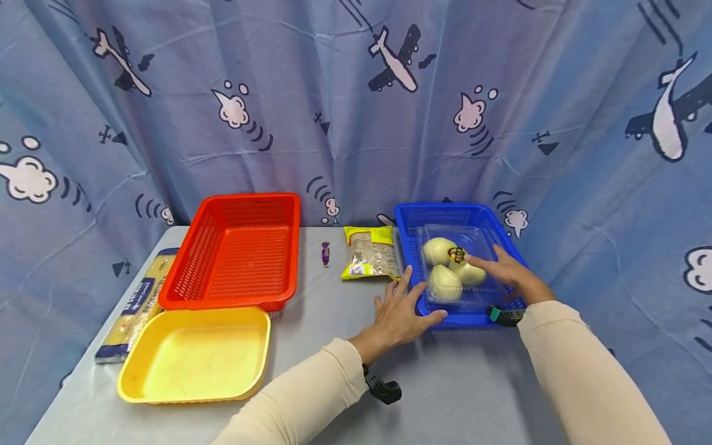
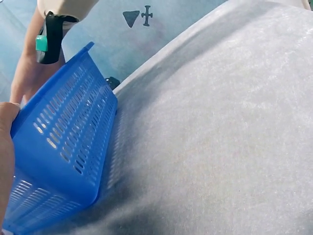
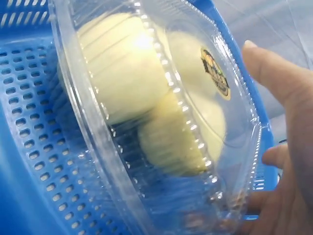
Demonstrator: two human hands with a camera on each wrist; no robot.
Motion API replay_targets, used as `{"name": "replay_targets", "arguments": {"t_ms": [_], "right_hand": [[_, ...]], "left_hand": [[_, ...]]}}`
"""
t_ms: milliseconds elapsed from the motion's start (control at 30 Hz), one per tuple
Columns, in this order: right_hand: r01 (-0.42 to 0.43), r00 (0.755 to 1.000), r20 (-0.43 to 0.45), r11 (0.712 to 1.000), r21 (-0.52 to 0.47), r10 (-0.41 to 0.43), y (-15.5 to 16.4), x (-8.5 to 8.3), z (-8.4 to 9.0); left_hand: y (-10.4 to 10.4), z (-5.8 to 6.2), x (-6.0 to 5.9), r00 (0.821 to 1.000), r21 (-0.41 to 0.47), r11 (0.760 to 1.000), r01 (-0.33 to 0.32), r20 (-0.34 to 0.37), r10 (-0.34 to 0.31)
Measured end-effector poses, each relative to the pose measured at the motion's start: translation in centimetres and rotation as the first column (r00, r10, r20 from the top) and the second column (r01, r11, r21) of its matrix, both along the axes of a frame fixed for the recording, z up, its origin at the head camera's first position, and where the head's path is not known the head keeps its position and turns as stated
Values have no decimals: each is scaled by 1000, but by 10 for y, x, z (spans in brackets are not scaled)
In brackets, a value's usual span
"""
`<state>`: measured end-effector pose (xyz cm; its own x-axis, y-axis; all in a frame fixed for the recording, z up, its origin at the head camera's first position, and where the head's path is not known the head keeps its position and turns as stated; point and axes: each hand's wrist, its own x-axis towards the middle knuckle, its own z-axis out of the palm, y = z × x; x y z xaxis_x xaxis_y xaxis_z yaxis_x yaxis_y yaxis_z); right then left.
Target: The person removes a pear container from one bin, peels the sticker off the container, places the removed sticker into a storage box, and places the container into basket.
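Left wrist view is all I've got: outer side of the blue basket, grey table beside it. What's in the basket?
Observer: In the basket there's a clear box with three pale round items inside.
Operator: Any hand at that box?
Observer: Yes, the right hand is at its right side, one digit reaching over the top. Can't tell if it's holding.
Operator: Anything on the table just left of the basket?
Observer: A yellow-ended packet, lying by the basket's left side in the head view.
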<state>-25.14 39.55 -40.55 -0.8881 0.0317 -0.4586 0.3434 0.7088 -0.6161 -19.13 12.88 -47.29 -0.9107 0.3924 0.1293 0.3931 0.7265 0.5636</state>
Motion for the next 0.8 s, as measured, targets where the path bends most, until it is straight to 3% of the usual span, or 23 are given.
{"name": "replay_targets", "arguments": {"t_ms": [400,600,800], "right_hand": [[99,983,167,990,-99,-81,11,-5,-15],[183,970,204,949,-256,-132,15,-9,-22],[181,977,170,913,-365,-125,13,-13,-25]], "left_hand": [[1,1,-1,1000,-17,1000,3,-1,-3],[1,1,-1,1000,-17,1000,7,4,-7],[-1,1,-2,1000,-7,1000,4,12,-4]]}}
